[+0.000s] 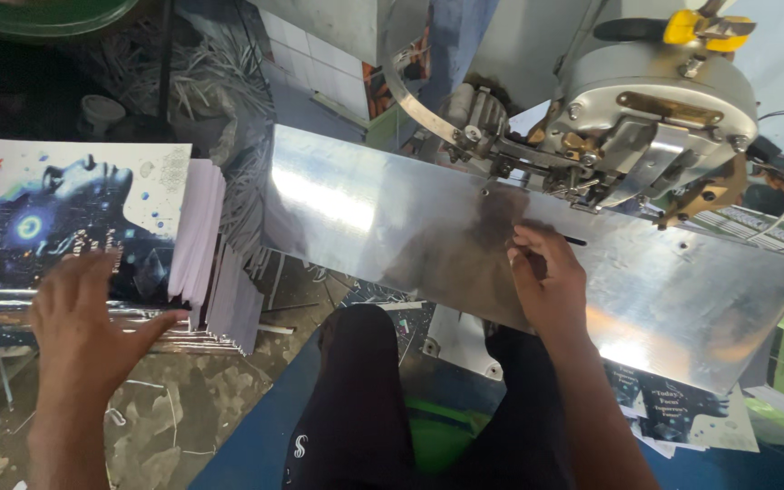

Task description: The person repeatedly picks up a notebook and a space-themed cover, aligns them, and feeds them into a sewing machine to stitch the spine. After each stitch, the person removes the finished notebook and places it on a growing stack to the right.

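My left hand [83,318] lies flat, fingers spread, on the top booklet [65,218] of the stack at left. My right hand [546,281] rests loosely curled on the metal plate [365,218] under the stitching machine [655,100], gripping nothing.

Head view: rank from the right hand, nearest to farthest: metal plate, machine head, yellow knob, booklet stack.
From the right hand:
1. Metal plate: directly under the hand, touching it.
2. Machine head: just above and right of the hand.
3. Yellow knob: on top of the machine, at the top edge of the view.
4. Booklet stack: far left, under the left hand.
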